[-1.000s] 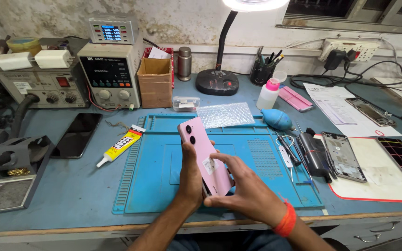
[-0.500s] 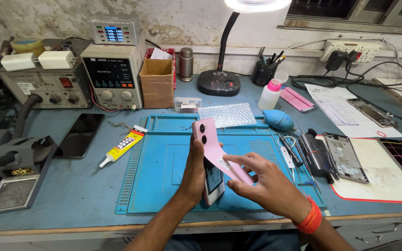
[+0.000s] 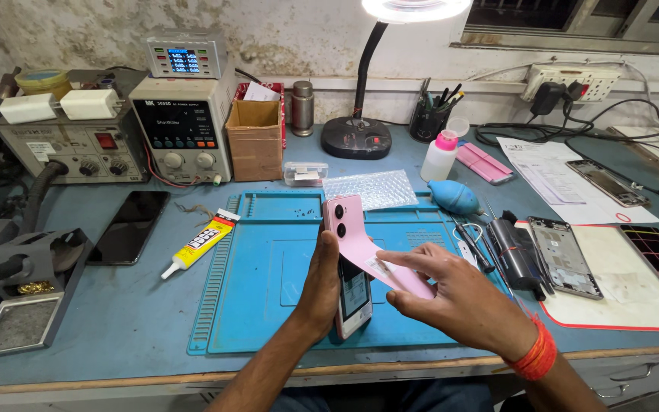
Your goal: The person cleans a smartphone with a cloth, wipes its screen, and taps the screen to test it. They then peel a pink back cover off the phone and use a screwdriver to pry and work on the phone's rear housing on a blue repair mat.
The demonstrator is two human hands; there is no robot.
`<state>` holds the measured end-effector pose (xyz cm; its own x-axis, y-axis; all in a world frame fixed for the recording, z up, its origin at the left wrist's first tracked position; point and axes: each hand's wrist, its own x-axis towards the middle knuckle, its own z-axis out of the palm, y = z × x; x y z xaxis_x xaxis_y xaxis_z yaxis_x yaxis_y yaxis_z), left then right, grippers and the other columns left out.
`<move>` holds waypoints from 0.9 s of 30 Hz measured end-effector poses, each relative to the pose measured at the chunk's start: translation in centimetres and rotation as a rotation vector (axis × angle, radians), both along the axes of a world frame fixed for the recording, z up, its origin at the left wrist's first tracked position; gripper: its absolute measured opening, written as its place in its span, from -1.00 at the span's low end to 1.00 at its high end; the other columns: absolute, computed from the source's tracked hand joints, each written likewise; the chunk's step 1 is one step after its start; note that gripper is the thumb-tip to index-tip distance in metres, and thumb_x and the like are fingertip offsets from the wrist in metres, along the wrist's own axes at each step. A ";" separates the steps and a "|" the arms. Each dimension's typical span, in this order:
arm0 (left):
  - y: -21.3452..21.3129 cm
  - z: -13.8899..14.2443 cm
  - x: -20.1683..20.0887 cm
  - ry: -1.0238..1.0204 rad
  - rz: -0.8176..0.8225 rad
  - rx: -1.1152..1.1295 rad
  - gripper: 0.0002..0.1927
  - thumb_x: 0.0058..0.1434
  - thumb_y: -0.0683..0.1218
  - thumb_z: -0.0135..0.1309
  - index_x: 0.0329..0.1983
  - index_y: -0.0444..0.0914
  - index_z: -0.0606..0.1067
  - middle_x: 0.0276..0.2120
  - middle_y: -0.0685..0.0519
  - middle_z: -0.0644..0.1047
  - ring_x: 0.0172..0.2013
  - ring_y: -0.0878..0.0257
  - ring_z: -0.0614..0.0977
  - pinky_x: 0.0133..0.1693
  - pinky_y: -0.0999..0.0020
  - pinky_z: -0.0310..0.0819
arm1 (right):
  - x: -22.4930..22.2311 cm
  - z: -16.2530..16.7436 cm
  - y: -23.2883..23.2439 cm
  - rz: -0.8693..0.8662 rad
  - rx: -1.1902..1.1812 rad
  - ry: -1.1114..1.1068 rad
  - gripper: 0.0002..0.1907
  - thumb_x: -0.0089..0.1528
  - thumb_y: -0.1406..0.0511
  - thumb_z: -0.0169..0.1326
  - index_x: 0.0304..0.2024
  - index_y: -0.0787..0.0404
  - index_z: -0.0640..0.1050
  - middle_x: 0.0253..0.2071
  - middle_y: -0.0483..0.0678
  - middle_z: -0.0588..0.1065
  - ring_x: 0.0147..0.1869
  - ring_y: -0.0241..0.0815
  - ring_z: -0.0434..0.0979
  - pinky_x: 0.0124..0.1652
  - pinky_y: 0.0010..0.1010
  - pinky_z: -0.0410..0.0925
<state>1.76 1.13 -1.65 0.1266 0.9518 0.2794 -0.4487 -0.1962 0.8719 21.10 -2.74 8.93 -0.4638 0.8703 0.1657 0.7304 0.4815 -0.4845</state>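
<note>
Pink, the back cover (image 3: 379, 263) now stands further off the phone (image 3: 354, 294) than half a second ago: its lower end has swung out to the right while its top, by the camera lenses, is still on the body. The left hand (image 3: 320, 286) stays clamped round the phone's left side, holding it upright over the blue mat (image 3: 268, 275) near the front edge of the bench. The right hand (image 3: 451, 294) pinches the cover's lower end between thumb and fingers, just right of the phone.

The bench (image 3: 101, 336) is blue-grey, under a stained wall. A glue tube (image 3: 198, 243) and a dark phone (image 3: 128, 226) lie left of the mat, a bare phone frame (image 3: 564, 255) to its right, and a lamp (image 3: 357, 137) stands at the back.
</note>
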 end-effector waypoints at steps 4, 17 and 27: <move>-0.1 -0.2 0.3 -0.011 -0.021 0.000 -0.18 0.31 0.49 -0.31 0.26 -0.25 0.30 -0.05 -0.03 0.51 -0.04 0.25 0.58 0.02 0.27 0.55 | 0.5 0.4 -0.1 0.008 -0.008 0.002 -0.37 0.10 0.03 0.17 0.26 -0.15 0.56 -0.26 0.00 0.47 -0.19 -0.05 0.52 -0.17 -0.28 0.39; -0.1 0.6 0.5 -0.093 -0.099 -0.118 -0.17 0.25 0.48 -0.29 0.36 -0.14 0.25 -0.13 0.00 0.55 -0.21 0.27 0.63 -0.19 0.31 0.61 | 0.9 1.7 -0.3 0.025 -0.088 -0.039 -0.38 0.14 0.01 0.20 0.26 -0.12 0.54 -0.18 -0.04 0.51 -0.09 -0.10 0.47 -0.12 -0.31 0.40; 0.3 1.3 -1.5 -0.297 -0.414 -0.429 -0.06 0.31 0.54 -0.51 0.28 -0.28 0.36 -0.06 -0.14 0.57 -0.07 0.06 0.68 -0.04 0.07 0.65 | 0.4 -3.0 3.2 0.233 0.208 0.179 -0.35 -0.06 0.36 0.40 0.12 0.03 0.62 0.05 -0.01 0.47 0.11 -0.09 0.50 0.08 -0.31 0.42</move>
